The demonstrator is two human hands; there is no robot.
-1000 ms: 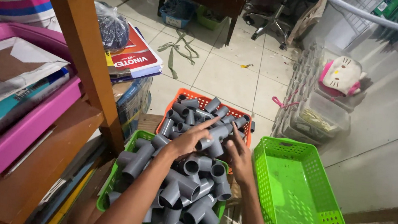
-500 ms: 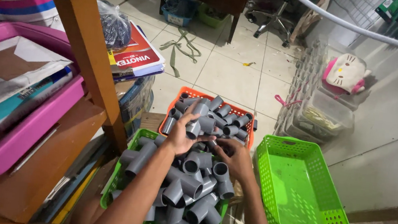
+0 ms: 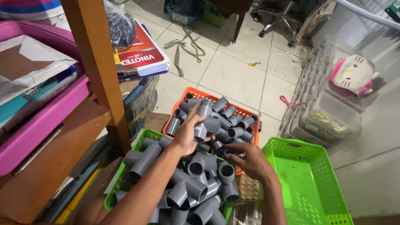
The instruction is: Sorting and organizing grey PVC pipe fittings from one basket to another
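Note:
My left hand (image 3: 187, 136) grips a grey plastic pipe tee fitting (image 3: 204, 122) and holds it above the seam between two baskets. My right hand (image 3: 250, 160) reaches into the fittings at the orange basket's near edge, fingers curled over a grey piece; I cannot tell whether it is gripped. The orange basket (image 3: 187, 98) holds several grey elbow and tee fittings. A green basket (image 3: 138, 145) just below my hands is heaped with more grey fittings (image 3: 195, 189).
A second green basket (image 3: 319, 195) sits to the right, with nothing in it. A wooden shelf post (image 3: 100, 55) and pink trays with papers stand at the left. Clear plastic boxes (image 3: 327, 114) and a white plush toy lie on the tiled floor at the right.
My left hand has lifted a grey tee fitting slightly up and toward the orange basket. My right hand has shifted down to the orange basket's near edge.

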